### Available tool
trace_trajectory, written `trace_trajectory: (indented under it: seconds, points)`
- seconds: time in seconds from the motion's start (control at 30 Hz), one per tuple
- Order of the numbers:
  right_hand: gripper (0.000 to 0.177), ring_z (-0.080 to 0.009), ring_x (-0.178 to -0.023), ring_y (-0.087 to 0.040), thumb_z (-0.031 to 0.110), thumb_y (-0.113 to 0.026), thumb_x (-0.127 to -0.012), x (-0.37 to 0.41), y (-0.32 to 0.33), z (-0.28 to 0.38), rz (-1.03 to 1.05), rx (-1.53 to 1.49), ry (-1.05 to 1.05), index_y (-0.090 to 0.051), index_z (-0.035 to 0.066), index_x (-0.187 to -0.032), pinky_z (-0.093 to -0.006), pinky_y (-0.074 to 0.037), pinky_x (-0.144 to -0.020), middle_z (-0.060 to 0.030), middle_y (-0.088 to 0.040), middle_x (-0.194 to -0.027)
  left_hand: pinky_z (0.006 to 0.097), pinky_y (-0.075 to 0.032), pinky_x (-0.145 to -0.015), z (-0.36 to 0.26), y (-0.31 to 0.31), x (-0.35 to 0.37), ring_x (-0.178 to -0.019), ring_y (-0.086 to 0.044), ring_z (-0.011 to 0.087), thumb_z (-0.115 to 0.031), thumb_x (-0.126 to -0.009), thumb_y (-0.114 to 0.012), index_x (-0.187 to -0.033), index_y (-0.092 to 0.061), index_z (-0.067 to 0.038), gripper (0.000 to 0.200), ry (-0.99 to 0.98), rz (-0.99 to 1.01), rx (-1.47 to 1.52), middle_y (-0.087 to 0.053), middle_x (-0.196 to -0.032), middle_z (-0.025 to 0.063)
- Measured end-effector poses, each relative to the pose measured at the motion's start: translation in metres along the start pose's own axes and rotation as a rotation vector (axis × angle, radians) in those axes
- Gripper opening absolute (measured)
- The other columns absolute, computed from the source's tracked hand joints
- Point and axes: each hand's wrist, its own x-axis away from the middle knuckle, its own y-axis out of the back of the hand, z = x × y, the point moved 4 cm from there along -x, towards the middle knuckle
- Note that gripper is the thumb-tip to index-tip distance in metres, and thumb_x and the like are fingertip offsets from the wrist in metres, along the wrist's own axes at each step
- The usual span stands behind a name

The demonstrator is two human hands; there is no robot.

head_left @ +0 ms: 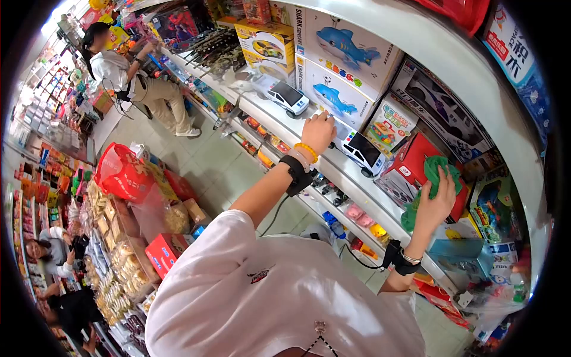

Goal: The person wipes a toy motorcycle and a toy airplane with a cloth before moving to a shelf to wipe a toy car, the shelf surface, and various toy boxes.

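My left hand (pixel 319 132) is over the white shelf (pixel 389 205), between two white toy cars. Its fingers point toward the shark toy boxes, and it holds nothing that I can make out. One toy car (pixel 287 97) with a dark windshield stands beyond it; the other toy car (pixel 361 153) is close on its right. My right hand (pixel 439 193) has its fingers closed on a bright green cloth (pixel 436 171), which it presses against a red box (pixel 413 160). Part of the cloth hangs below, behind the wrist.
Shark toy boxes (pixel 346 50) and a yellow car box (pixel 266 47) line the shelf's back. Small toys (pixel 358 214) sit on a lower shelf. Behind on the left are a red bag (pixel 124 172) and packaged snacks (pixel 128 262). A person (pixel 128 74) stands in the aisle.
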Motion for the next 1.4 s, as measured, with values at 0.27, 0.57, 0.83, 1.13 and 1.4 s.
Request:
trace_trajectory:
  seconds: [0.27,0.57,0.83,1.13,1.4]
  points:
    - [0.035,-0.0322,-0.116,-0.053,0.014,-0.059,-0.084,-0.018,-0.009,0.004,0.118,-0.041,0.089,-0.062,0.009,-0.119,-0.0428,-0.042,-0.096,-0.0106,-0.056,-0.130,0.0457,-0.049,-0.069,0.010,-0.038,0.003,-0.083,-0.062,0.0299,-0.015,-0.071,-0.060,-0.076,-0.067,-0.005,0.013,0.019,0.129,-0.083,-0.063,-0.088,0.0159]
    - [0.039,-0.0287,-0.117,-0.054,0.040,-0.047,-0.097,-0.028,-0.043,0.019,0.233,0.328,0.099,-0.058,0.019,-0.128,-0.0387,-0.048,-0.092,-0.0091,-0.052,-0.135,0.0423,-0.046,-0.078,0.000,-0.024,0.006,-0.096,-0.059,0.0303,-0.017,-0.072,-0.061,-0.080,-0.070,-0.005,0.017,0.198,0.113,-0.041,-0.061,-0.109,0.0190]
    - [0.049,-0.0227,-0.107,-0.059,0.056,-0.035,-0.097,-0.025,-0.065,-0.019,0.029,0.302,0.354,-0.054,0.026,-0.132,-0.0355,-0.055,-0.067,-0.0034,-0.050,-0.137,0.0406,-0.043,-0.078,-0.008,-0.027,0.004,-0.091,-0.058,0.0287,-0.014,-0.072,-0.062,-0.080,-0.070,-0.005,0.014,0.229,0.045,-0.157,-0.062,-0.100,0.0142]
    - [0.047,-0.0266,-0.110,-0.057,0.054,-0.039,-0.097,-0.028,-0.074,-0.026,0.033,0.099,0.408,-0.053,0.026,-0.132,-0.0383,-0.054,-0.080,-0.0053,-0.050,-0.136,0.0410,-0.043,-0.069,-0.017,-0.034,0.002,-0.082,-0.063,0.0286,-0.015,-0.076,-0.059,-0.078,-0.068,-0.009,0.011,0.277,-0.015,-0.207,-0.066,-0.084,0.0115]
    - [0.043,-0.0300,-0.115,-0.054,0.044,-0.047,-0.097,-0.025,-0.054,-0.008,0.068,0.028,0.423,-0.057,0.016,-0.128,-0.0402,-0.046,-0.095,-0.0106,-0.053,-0.131,0.0433,-0.052,-0.071,-0.011,-0.039,0.004,-0.082,-0.066,0.0331,-0.014,-0.080,-0.057,-0.082,-0.065,-0.008,0.011,0.398,-0.074,-0.080,-0.067,-0.084,0.0159]
